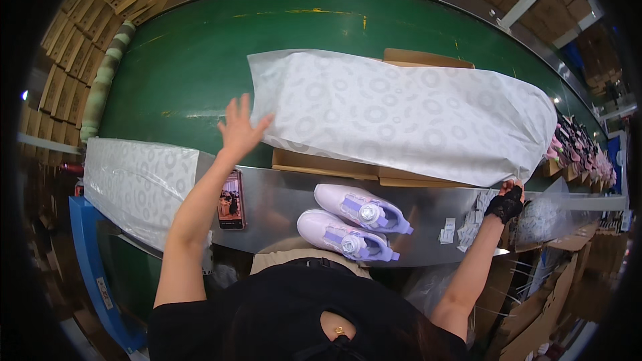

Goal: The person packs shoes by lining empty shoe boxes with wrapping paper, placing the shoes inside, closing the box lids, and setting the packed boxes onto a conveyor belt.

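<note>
A large sheet of white wrapping paper (374, 107) with grey ring prints lies over an open brown cardboard box (328, 164), hiding most of it. My left hand (242, 130) hovers at the paper's left edge, fingers spread, holding nothing. At the near right corner of the sheet, my right hand (506, 202), in a black fingerless glove, has its fingertips closed on the paper's edge. Nearer to me, two pale lilac sneakers, a far one (344, 200) and a near one (328, 230), rest side by side on the metal ledge (277, 204), toes to the left.
A green conveyor belt (194, 73) runs behind the ledge. On the left lie a stack of printed paper (140, 184) in clear plastic and a phone (231, 204). Small white labels (471, 220) are by my right hand. Boxes with pink and black shoes (578, 150) stand farther right.
</note>
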The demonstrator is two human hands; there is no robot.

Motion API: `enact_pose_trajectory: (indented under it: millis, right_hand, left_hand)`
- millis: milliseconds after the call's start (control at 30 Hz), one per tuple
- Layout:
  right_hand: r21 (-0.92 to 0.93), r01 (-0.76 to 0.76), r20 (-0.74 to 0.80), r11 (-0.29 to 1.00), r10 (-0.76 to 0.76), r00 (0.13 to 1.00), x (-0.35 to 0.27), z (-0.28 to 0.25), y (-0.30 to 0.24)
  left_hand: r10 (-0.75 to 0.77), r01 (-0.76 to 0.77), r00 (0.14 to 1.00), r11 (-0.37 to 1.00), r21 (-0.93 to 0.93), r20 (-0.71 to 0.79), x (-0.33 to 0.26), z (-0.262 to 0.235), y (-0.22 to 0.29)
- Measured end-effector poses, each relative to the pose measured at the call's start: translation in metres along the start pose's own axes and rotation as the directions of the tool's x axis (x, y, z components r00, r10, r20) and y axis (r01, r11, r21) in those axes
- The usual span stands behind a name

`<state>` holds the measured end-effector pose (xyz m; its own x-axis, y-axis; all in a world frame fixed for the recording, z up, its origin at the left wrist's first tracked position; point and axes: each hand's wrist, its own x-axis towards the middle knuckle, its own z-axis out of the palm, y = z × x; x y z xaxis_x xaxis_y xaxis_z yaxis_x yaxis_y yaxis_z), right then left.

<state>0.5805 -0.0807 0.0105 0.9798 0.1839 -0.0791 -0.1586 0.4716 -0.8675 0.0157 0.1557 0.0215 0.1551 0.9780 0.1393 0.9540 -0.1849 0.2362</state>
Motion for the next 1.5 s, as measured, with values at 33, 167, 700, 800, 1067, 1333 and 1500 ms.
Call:
enact_pose_trajectory:
  millis: [33,167,700,800,1067,1333,1500]
  right_hand:
    - [-0.028,-0.009,0.04,1.0,0.01,0.999,0.002,-0.008,0.002]
    - [-0.37,-0.152,-0.007,0.917,0.161,0.987,-0.044,-0.01,0.002]
    - [0.042,0.819,0.927,0.572,0.283,-0.245,-0.302,0.054,-0.019]
    - [-0.33,0.453,0.929,0.828,0.371,-0.003,-0.283,0.122,-0.034]
    - [-0.459,0.65,0.887,0.606,0.268,0.377,-0.258,0.165,0.131]
    - [-0.168,0.842,0.97,0.512,0.239,0.049,-0.292,0.15,0.134]
    - [-0.521,0.847,0.808,-0.105,0.258,0.529,-0.198,0.124,0.071]
  left_hand:
    - [-0.279,0.291,0.956,0.937,-0.193,0.09,0.004,0.004,-0.01]
    - [-0.32,0.849,0.528,0.215,-0.482,0.787,0.008,0.023,-0.026]
    - [-0.223,0.133,0.974,0.692,-0.709,-0.035,-0.03,0.042,-0.007]
    - [-0.058,-0.164,0.929,0.822,-0.545,-0.366,-0.031,0.017,-0.027]
    - [-0.141,-0.145,0.936,0.682,-0.717,-0.323,-0.022,-0.076,0.019]
    - [0.322,0.261,0.927,-0.185,-0.947,0.193,-0.015,-0.063,0.103]
    - [0.119,-0.1,0.992,0.497,-0.862,-0.046,0.001,0.017,0.068]
